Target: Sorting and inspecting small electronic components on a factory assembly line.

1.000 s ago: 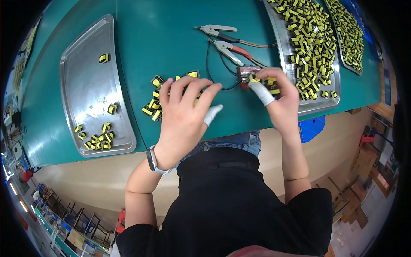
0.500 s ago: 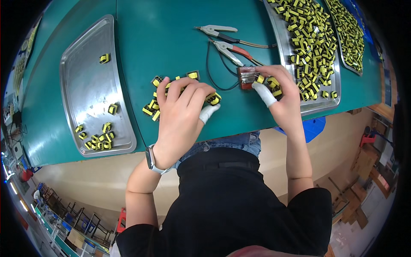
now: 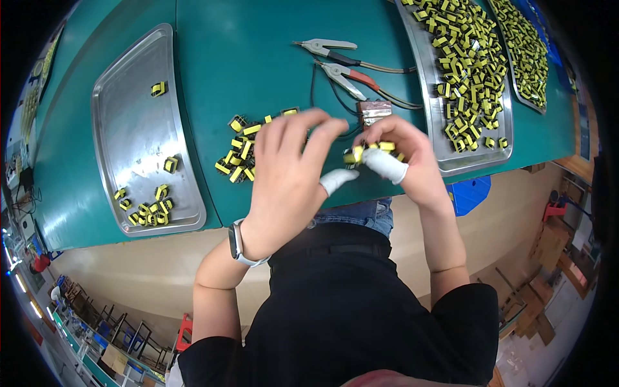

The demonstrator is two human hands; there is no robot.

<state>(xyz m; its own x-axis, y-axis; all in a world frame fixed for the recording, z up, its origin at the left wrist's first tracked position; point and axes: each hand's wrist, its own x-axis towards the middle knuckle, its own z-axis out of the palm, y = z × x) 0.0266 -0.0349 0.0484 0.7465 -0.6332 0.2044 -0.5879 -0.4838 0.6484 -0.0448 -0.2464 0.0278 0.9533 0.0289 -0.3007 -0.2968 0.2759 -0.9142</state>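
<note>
My right hand [image 3: 412, 158], a white cover on its thumb, is closed around several small yellow-and-black transformers [image 3: 386, 146]. Another transformer [image 3: 351, 155] sits at its fingertips, on the side facing my left hand. My left hand [image 3: 290, 158], slightly blurred, has its fingers apart and its white-covered thumb stretched out just below that transformer; I see nothing held in it. A loose pile of the same transformers [image 3: 235, 158] lies on the green table left of this hand, partly hidden by it. Just beyond my right fingertips is a small reddish-brown block with metal strips [image 3: 375, 113].
Two test clips [image 3: 345, 79] with cables lie beyond the block. A metal tray [image 3: 138, 119] at left holds several transformers. At right, a heaped tray [image 3: 445, 164] stands beside another full one [image 3: 525, 58]. The green table's [image 3: 258, 32] near edge runs by my waist.
My right hand has drawn back from the block toward me and left, with its transformers. My left hand has moved right, toward it, and its fingers have spread.
</note>
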